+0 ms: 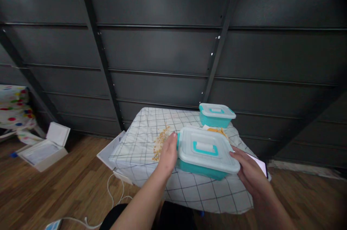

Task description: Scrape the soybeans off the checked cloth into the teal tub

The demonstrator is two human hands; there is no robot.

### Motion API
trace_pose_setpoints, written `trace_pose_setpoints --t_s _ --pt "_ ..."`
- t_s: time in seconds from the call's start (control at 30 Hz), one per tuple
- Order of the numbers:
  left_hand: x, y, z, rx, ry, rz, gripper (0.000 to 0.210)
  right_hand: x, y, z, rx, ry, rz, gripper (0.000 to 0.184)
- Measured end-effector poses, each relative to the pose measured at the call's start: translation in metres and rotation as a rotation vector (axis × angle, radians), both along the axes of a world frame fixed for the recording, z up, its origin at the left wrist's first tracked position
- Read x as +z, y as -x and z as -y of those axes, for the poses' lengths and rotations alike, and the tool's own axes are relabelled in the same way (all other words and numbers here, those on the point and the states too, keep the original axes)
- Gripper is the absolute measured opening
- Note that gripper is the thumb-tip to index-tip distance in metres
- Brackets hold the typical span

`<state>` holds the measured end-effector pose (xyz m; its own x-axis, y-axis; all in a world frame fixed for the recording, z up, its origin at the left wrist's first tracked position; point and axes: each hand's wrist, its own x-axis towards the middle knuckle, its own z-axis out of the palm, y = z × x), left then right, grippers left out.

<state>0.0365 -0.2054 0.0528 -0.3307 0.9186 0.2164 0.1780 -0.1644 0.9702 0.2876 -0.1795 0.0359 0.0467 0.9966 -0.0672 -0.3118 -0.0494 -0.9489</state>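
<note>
Both hands bracketed the near teal container [207,152] at the tabletop [141,139] front edge: left hand [168,154] flat against its left end, right hand [248,172] cupping the right end, fingers loosely open, likely steadying it. Second container [216,114] sat behind; spilled grains [159,143] beside.

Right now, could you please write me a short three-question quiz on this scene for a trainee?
1. True or false: both hands touch the near container.
2. What lies scattered on the checked cloth? A) coins B) yellowish grains C) screws
3. Which is closer to the wall: the near container or the far container?

Key: 1 true: left hand and right hand flank it. 2 B. 3 far container.
</note>
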Motion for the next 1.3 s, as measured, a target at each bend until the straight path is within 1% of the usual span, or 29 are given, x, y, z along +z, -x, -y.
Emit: trace_pose_setpoints --t_s 0.1,0.17,0.2,0.27,0.33,0.37,0.43,0.47,0.5,0.57,0.63,0.67,0.7,0.73,0.8,0.9,0.97,1.03,1.13,1.2,1.27,1.3 --pt "0.000 -0.003 0.003 -0.046 -0.093 -0.185 0.054 0.000 0.001 0.000 0.014 -0.027 0.023 0.035" --pt "-0.007 -0.005 0.002 -0.067 -0.137 -0.244 0.053 -0.002 0.001 0.001 0.008 -0.032 0.033 0.035" --pt "-0.011 -0.007 0.002 -0.069 -0.144 -0.234 0.052 -0.003 0.002 0.001 0.002 -0.030 0.031 0.036" --pt "-0.021 -0.012 -0.001 -0.060 -0.130 -0.138 0.053 -0.003 0.004 0.002 -0.016 -0.036 0.012 0.036" --pt "-0.025 -0.018 -0.002 -0.036 -0.082 -0.012 0.064 0.001 0.007 0.002 -0.032 -0.066 -0.020 0.036" --pt "-0.024 -0.022 -0.002 -0.015 -0.052 0.041 0.073 0.005 0.008 0.002 -0.048 -0.084 -0.038 0.036" --pt "-0.013 -0.028 -0.002 0.021 -0.002 0.121 0.091 0.017 0.009 0.000 -0.089 -0.114 -0.068 0.036" --pt "-0.004 -0.029 -0.002 0.038 0.007 0.162 0.094 0.025 0.009 -0.001 -0.105 -0.129 -0.076 0.036" --pt "0.007 -0.028 -0.003 0.021 -0.003 0.204 0.092 0.034 0.009 -0.004 -0.110 -0.148 -0.078 0.036" --pt "0.030 -0.024 -0.008 -0.019 -0.062 0.317 0.077 0.055 0.010 -0.011 -0.093 -0.212 -0.062 0.035" --pt "0.051 -0.017 -0.014 -0.085 -0.210 0.424 0.055 0.077 0.013 -0.019 -0.096 -0.305 -0.033 0.031" --pt "0.060 -0.013 -0.017 -0.128 -0.298 0.465 0.047 0.088 0.015 -0.023 -0.105 -0.352 -0.019 0.029" --pt "0.069 -0.010 -0.019 -0.168 -0.373 0.500 0.044 0.098 0.017 -0.027 -0.116 -0.396 -0.009 0.026" --pt "0.076 -0.008 -0.021 -0.199 -0.431 0.525 0.044 0.108 0.019 -0.030 -0.125 -0.434 -0.003 0.025" --pt "0.089 -0.005 -0.021 -0.256 -0.483 0.553 0.049 0.125 0.023 -0.035 -0.121 -0.499 0.007 0.024" --pt "0.103 -0.004 -0.016 -0.337 -0.450 0.581 0.058 0.141 0.027 -0.039 -0.081 -0.568 0.046 0.024" --pt "0.108 -0.002 -0.011 -0.398 -0.395 0.592 0.063 0.143 0.029 -0.041 -0.065 -0.577 0.065 0.022" --pt "0.107 0.000 -0.009 -0.460 -0.336 0.588 0.066 0.137 0.031 -0.042 -0.064 -0.554 0.051 0.018" --pt "0.095 0.006 -0.008 -0.495 -0.251 0.557 0.064 0.120 0.034 -0.040 -0.045 -0.493 0.006 0.012" --pt "0.084 0.009 -0.010 -0.502 -0.166 0.513 0.057 0.109 0.034 -0.036 -0.009 -0.454 -0.005 0.014" --pt "0.074 0.011 -0.011 -0.515 -0.085 0.448 0.050 0.104 0.032 -0.033 0.021 -0.422 0.005 0.018" --pt "0.070 0.011 -0.012 -0.509 -0.086 0.400 0.047 0.104 0.030 -0.032 0.033 -0.413 0.020 0.019"
